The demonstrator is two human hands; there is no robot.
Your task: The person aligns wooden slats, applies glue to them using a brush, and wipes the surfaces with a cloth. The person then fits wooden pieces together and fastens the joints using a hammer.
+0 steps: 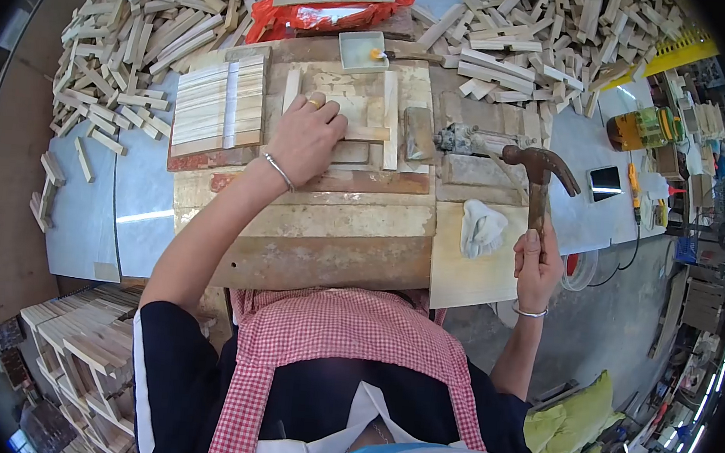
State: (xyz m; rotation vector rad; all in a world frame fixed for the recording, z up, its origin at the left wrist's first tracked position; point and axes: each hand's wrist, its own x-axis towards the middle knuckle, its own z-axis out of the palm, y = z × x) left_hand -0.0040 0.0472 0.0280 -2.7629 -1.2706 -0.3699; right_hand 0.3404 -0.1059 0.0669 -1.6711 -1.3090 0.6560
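Note:
On the worn wooden work board (337,216), my left hand (308,140) is closed over the left part of a small pale wooden frame (391,117). Two upright sticks and a crossbar of the frame show; my fingers cover where the crossbar meets the left stick. My right hand (538,272) grips the handle of a claw hammer (542,169), raised at the right with its rusty head up. A grey block (420,134) lies just right of the frame.
Stacked wooden strips (205,105) stand left of the frame. A clear dish (363,51) with a brush (407,56) sits behind it. Heaps of loose sticks (175,7) fill the back. A white cloth (483,228), a phone (604,184) and a jar (638,130) lie rightward.

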